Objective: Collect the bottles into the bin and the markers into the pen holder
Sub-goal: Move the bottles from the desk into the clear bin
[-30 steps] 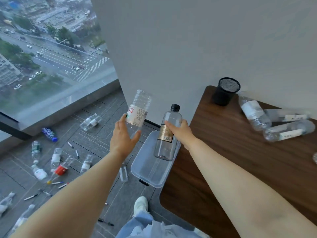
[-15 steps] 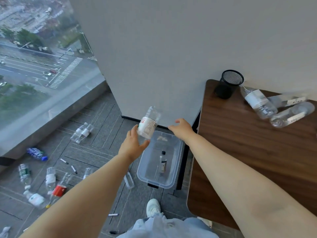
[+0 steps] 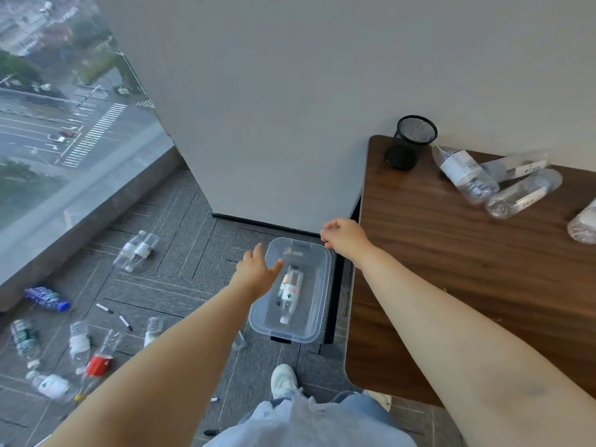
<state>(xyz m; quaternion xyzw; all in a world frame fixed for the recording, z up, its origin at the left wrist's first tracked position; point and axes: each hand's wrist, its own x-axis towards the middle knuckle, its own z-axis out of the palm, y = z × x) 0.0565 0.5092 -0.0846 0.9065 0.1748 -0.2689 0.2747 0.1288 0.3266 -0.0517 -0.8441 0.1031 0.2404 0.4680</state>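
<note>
A clear plastic bin (image 3: 317,304) stands on the floor beside the desk, with bottles (image 3: 289,290) lying inside it. My left hand (image 3: 258,272) hovers over the bin's left rim, fingers spread and holding nothing. My right hand (image 3: 345,235) is above the bin's far right corner, fingers loosely curled and empty. A black mesh pen holder (image 3: 409,141) stands at the desk's back left corner. Three clear bottles (image 3: 464,174) lie on the desk near it. More bottles (image 3: 137,250) and black markers (image 3: 125,322) are scattered over the floor at the left.
The wooden desk (image 3: 451,269) fills the right side. A white wall corner juts out behind the bin, and a glass window runs along the left. My white shoe (image 3: 283,380) stands just in front of the bin. A blue bottle (image 3: 46,298) lies by the window ledge.
Both hands let go of their bottles, first the right, then the left. The bottles now lie in the bin. Both hands are empty above it.
</note>
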